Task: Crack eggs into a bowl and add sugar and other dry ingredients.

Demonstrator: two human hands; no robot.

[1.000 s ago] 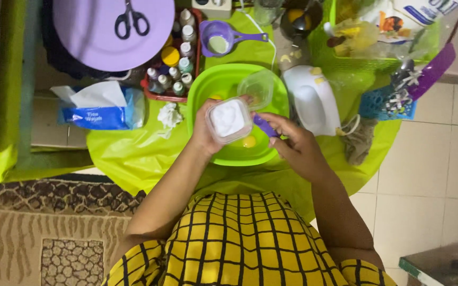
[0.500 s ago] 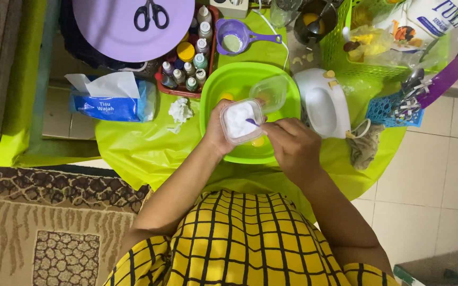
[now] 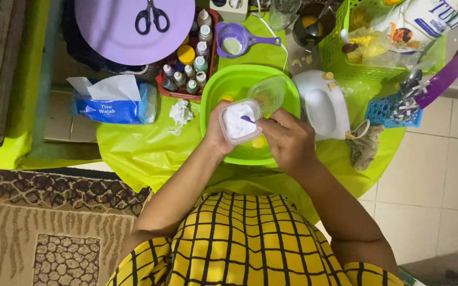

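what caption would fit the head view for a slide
Left hand holds a small clear tub of white powder over a green bowl; right hand dips a purple spoon in.

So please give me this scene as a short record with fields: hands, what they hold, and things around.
left hand: holds a tub of white powder over the bowl
right hand: holds a purple spoon, tip in the tub
bowl: green, egg yolks inside, a clear lid leaning in it
left of bowl: tissue pack, tray of small bottles
right of bowl: white mixer
far side: purple plate with scissors on it
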